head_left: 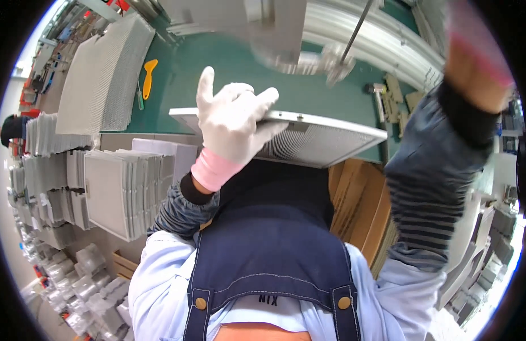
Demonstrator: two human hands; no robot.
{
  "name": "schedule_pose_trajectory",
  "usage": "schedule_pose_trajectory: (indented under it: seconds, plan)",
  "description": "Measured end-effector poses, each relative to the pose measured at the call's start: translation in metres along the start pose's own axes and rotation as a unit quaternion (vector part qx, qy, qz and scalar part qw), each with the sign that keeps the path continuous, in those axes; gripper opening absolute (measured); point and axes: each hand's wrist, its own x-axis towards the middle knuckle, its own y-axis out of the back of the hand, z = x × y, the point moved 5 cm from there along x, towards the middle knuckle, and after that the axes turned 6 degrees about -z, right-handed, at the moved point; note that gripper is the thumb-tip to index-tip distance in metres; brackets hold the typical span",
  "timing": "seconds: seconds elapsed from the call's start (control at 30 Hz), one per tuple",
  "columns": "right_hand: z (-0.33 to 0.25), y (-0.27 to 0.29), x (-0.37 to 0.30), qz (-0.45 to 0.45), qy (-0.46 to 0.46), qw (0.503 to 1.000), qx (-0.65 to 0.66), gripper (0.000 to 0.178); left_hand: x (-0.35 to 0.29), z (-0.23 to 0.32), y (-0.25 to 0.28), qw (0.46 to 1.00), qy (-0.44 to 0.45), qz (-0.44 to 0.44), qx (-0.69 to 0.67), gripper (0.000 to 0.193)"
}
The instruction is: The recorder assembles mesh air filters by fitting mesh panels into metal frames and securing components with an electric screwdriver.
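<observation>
Gloved left hand (231, 122), fingers grasping a framed mesh panel (331, 140); yellow scraper (148, 79) left of these fingers (blurred right hand (477, 31): finger state indeterminable).

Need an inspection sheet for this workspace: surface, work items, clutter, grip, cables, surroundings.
Surface: green bench top, visible around the work.
Work items: white-framed panel with a fine-ribbed face, tilted at the bench's near edge.
Clutter: mesh sheet stack, yellow hand tool and green-handled tool at left; hammer and tan pieces at right.
Grip, left: gloved left hand at the panel's upper edge, fingers spread; firmness unclear.
Grip, right: right hand raised at upper right, blurred, cut off.
Cables: nothing seen.
Surroundings: stacked framed panels at left, cardboard below the bench's right side.
</observation>
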Motion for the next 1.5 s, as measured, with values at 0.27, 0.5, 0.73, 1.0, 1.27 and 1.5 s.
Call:
schedule_pose_trajectory:
  seconds: [0.27,0.5,0.73,1.0,1.27,1.5]
  plan:
    - [-0.023,-0.155,0.007,-0.120,0.026,0.988,0.089,0.032,-0.031,-0.015,-0.006,0.998,0.047,-0.008,-0.034,0.039]
    - [-0.003,-0.135,0.031,-0.186,0.429,0.869,-0.163,0.029,-0.027,-0.012,-0.008,0.997,0.071,0.034,0.024,0.019]
    - [0.013,-0.125,0.014,-0.124,0.290,0.891,-0.327,0.021,-0.027,-0.012,-0.015,0.999,0.047,0.002,-0.023,0.029]
    - [0.018,-0.163,-0.006,-0.123,0.025,0.983,0.137,0.015,-0.027,-0.014,-0.012,0.994,0.064,-0.018,-0.084,0.037]
    - [0.024,-0.161,-0.014,-0.087,-0.019,0.987,0.137,0.018,-0.034,-0.013,-0.021,0.992,0.020,-0.029,-0.124,0.042]
    - [0.023,-0.164,-0.019,-0.091,-0.051,0.980,0.172,0.019,-0.042,-0.030,-0.041,0.959,0.144,-0.061,-0.238,0.051]
